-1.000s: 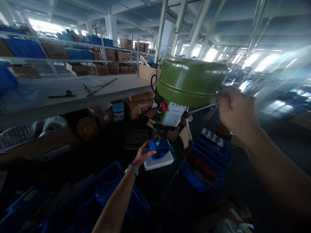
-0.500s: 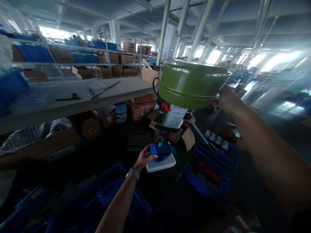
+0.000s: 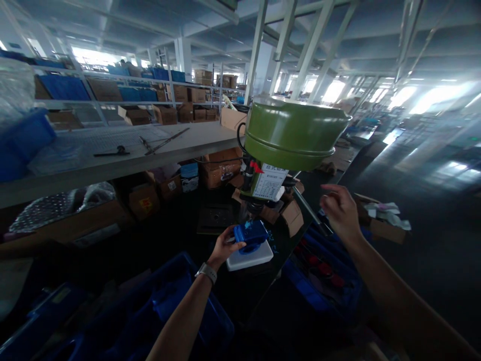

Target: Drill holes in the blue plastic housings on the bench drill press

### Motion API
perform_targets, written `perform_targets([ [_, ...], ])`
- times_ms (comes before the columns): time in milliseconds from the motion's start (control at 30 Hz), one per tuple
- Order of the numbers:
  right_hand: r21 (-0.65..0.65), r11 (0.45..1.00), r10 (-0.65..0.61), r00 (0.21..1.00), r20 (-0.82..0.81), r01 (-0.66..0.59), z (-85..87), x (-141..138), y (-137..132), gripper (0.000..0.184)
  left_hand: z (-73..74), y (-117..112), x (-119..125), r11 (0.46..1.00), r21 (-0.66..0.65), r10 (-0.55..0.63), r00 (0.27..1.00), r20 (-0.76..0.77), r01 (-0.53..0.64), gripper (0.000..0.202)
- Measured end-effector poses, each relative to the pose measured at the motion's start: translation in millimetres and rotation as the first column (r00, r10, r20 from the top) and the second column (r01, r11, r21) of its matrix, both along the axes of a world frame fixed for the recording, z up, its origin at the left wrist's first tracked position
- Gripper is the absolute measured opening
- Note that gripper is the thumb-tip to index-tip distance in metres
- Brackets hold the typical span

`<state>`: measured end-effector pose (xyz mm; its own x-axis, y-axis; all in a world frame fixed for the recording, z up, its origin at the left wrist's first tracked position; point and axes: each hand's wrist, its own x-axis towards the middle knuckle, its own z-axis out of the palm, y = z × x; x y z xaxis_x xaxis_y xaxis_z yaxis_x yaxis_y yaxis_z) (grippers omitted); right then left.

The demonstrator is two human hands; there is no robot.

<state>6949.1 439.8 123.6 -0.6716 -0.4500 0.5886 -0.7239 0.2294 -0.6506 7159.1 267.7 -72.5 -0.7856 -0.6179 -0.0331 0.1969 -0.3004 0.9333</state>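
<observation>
A blue metal housing rests on a white block beneath the drill press chuck. My left hand, with a watch at the wrist, grips the housing's left side. The green-topped drill press stands over it, a label on its front. Its feed lever slants down to the right. Just right of the lever's end, my right hand hangs in the air, fingers loosely bent and apart, with nothing in it.
Blue bins with red and dark parts stand low at the right. Another blue bin lies in front at the left. A bench shelf carries thin tools. Torn cardboard sits behind the press.
My right hand has left the side of the green press top and come down to beside the feed lever. My left hand and the blue housing have stayed in place.
</observation>
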Motion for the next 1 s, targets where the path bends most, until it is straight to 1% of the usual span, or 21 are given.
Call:
perform_targets([
  [100,-0.020,1.000,0.004,0.996,0.087,-0.003,-17.8,3.0,5.1,0.033,-0.1,2.0,0.5,1.000,-0.021,0.013,1.000,0.012,-0.012,0.080],
  [167,0.005,0.999,0.033,0.990,0.135,-0.034,-26.8,6.2,7.6,0.034,-1.0,3.5,1.5,0.999,-0.037,0.016,1.000,0.011,-0.015,0.078],
  [267,0.092,0.991,0.086,0.983,0.163,-0.102,-43.5,9.9,9.7,0.036,-0.9,5.6,3.5,0.999,-0.035,0.001,1.000,0.012,-0.001,0.078],
  [367,0.185,0.971,0.108,0.968,0.225,-0.152,-65.8,11.6,9.2,0.037,0.6,7.3,5.7,1.000,-0.014,-0.014,1.000,0.011,0.014,0.079],
  [467,0.244,0.952,0.114,0.953,0.280,-0.185,-86.1,14.8,7.2,0.037,1.9,8.6,7.7,1.000,-0.002,-0.015,1.000,0.012,0.015,0.080],
  [533,0.276,0.932,0.146,0.941,0.305,-0.234,-95.2,19.4,5.6,0.038,2.5,9.2,8.7,1.000,0.007,-0.009,1.000,0.002,0.009,0.081],
  [600,0.312,0.902,0.186,0.922,0.340,-0.297,-101.2,25.7,3.1,0.042,3.3,9.7,9.2,1.000,0.020,-0.005,1.000,-0.005,0.005,0.082],
  [667,0.352,0.852,0.244,0.889,0.387,-0.387,-105.4,32.5,-1.0,0.056,4.3,10.3,9.2,1.000,0.029,-0.006,1.000,0.006,0.006,0.085],
  [700,0.375,0.814,0.283,0.866,0.413,-0.445,-107.4,35.5,-3.8,0.066,4.7,10.5,9.1,0.999,0.032,-0.009,1.000,0.014,0.009,0.086],
  [767,0.404,0.713,0.373,0.798,0.473,-0.573,-111.2,39.4,-10.9,0.082,4.8,11.1,8.9,1.000,0.028,-0.012,1.000,0.022,0.011,0.087],
  [800,0.404,0.663,0.415,0.758,0.503,-0.631,-113.3,40.1,-14.8,0.086,4.5,11.4,8.9,1.000,0.023,-0.011,1.000,0.018,0.011,0.087],
  [833,0.393,0.628,0.447,0.725,0.524,-0.671,-115.3,40.0,-18.5,0.086,4.0,11.8,9.0,1.000,0.016,-0.010,1.000,0.013,0.010,0.086],
  [867,0.375,0.615,0.466,0.704,0.535,-0.693,-117.4,39.0,-21.9,0.083,3.4,12.2,9.2,1.000,0.008,-0.012,1.000,0.009,0.011,0.086],
  [900,0.358,0.616,0.477,0.694,0.539,-0.702,-119.5,37.4,-24.8,0.078,2.7,12.7,9.5,1.000,-0.001,-0.011,1.000,0.006,0.011,0.085],
  [1000,0.339,0.644,0.472,0.704,0.530,-0.686,-125.4,30.9,-29.3,0.063,1.3,14.8,11.1,1.000,-0.008,-0.023,1.000,0.018,0.023,0.086],
])
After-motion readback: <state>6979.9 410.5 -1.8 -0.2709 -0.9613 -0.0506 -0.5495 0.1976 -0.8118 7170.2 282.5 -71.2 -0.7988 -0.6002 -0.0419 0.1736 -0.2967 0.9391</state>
